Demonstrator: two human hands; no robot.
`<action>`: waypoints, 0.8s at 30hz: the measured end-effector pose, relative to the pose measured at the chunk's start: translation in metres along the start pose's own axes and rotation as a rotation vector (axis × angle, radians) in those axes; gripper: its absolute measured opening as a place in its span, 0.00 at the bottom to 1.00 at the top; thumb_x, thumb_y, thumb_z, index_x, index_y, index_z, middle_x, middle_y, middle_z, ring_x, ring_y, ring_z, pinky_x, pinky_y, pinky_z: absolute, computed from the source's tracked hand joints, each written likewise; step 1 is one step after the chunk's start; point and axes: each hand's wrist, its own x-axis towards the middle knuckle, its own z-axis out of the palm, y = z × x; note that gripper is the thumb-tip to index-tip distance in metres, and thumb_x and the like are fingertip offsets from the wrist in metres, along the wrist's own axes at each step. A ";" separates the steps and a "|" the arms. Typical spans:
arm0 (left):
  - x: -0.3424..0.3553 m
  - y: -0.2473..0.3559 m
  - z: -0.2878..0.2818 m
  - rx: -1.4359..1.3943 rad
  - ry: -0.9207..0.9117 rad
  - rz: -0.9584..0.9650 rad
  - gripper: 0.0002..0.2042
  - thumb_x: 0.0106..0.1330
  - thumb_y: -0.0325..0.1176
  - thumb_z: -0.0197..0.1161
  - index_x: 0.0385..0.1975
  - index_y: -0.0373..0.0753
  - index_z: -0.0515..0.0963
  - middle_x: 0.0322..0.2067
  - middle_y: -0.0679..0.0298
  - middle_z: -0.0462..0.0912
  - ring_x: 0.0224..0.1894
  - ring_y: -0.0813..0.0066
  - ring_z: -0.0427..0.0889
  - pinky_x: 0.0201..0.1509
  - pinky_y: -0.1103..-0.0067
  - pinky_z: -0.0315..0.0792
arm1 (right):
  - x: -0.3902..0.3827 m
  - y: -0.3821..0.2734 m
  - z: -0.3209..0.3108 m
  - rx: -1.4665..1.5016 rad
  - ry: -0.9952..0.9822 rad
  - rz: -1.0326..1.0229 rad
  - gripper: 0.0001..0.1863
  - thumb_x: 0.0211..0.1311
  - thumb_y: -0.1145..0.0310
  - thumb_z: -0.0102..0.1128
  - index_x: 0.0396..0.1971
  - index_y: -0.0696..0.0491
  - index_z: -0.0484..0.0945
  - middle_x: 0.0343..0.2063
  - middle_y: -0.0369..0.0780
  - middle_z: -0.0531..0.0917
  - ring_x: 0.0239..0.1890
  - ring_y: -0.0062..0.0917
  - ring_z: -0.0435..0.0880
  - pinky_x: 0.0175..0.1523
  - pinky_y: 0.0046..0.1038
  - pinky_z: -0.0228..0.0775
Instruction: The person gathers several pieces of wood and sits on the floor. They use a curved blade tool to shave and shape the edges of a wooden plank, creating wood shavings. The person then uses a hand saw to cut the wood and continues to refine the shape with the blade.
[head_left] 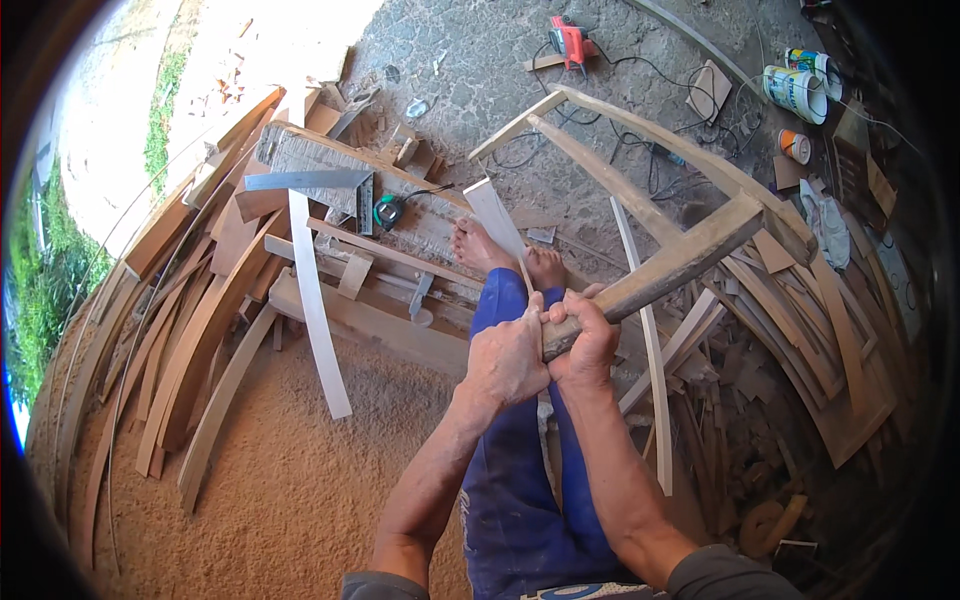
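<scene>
A large wooden frame saw (650, 280) slants up and to the right from my hands, with a middle bar and a long outer bar joining its two arms. My right hand (585, 340) is wrapped round the near end of its thick arm. Closed against that same end, my left hand (505, 355) has its thumb upward. Beyond my hands a pale flat strip (495, 215) stands near my bare feet; whether it touches the saw I cannot tell. The saw's blade cannot be made out clearly.
A tape measure (387, 211) and a try square (365, 195) lie on a thick timber (320, 155). Curved wooden pieces (215, 340) are heaped left, more boards (800, 320) right. A red power tool (571, 45), cords and buckets (795, 93) are farther off. Sawdust (290, 500) covers the near-left ground.
</scene>
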 end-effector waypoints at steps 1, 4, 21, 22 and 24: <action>-0.018 0.008 0.004 -0.005 -0.016 -0.003 0.40 0.51 0.34 0.65 0.67 0.26 0.61 0.30 0.46 0.85 0.34 0.49 0.87 0.37 0.62 0.79 | -0.023 -0.008 -0.004 0.011 0.023 0.003 0.13 0.59 0.79 0.57 0.40 0.49 0.67 0.26 0.36 0.72 0.26 0.22 0.76 0.38 0.33 0.76; -0.057 0.028 0.008 -0.056 -0.024 0.010 0.40 0.51 0.33 0.64 0.67 0.26 0.61 0.29 0.45 0.85 0.34 0.49 0.87 0.37 0.61 0.79 | -0.071 -0.024 -0.011 -0.035 0.058 -0.102 0.12 0.59 0.81 0.57 0.38 0.53 0.66 0.22 0.38 0.73 0.25 0.24 0.77 0.39 0.34 0.77; -0.040 0.034 0.007 -0.070 -0.008 -0.049 0.41 0.49 0.32 0.64 0.67 0.27 0.62 0.34 0.45 0.86 0.37 0.50 0.87 0.39 0.62 0.80 | -0.047 -0.029 -0.004 -0.110 -0.014 -0.072 0.09 0.59 0.79 0.56 0.36 0.52 0.68 0.23 0.38 0.73 0.26 0.24 0.77 0.38 0.33 0.77; -0.057 0.044 0.008 -0.087 -0.017 -0.043 0.41 0.48 0.31 0.64 0.68 0.26 0.61 0.34 0.45 0.86 0.36 0.50 0.87 0.39 0.63 0.80 | -0.066 -0.037 -0.006 -0.116 0.006 -0.065 0.09 0.60 0.79 0.56 0.37 0.52 0.67 0.24 0.37 0.73 0.26 0.24 0.77 0.39 0.33 0.77; -0.070 0.051 0.009 -0.092 -0.019 -0.024 0.42 0.47 0.31 0.64 0.67 0.25 0.61 0.35 0.47 0.86 0.35 0.52 0.88 0.36 0.64 0.80 | -0.083 -0.044 -0.009 -0.117 0.023 -0.062 0.10 0.60 0.79 0.56 0.38 0.51 0.67 0.25 0.37 0.72 0.27 0.24 0.77 0.40 0.33 0.78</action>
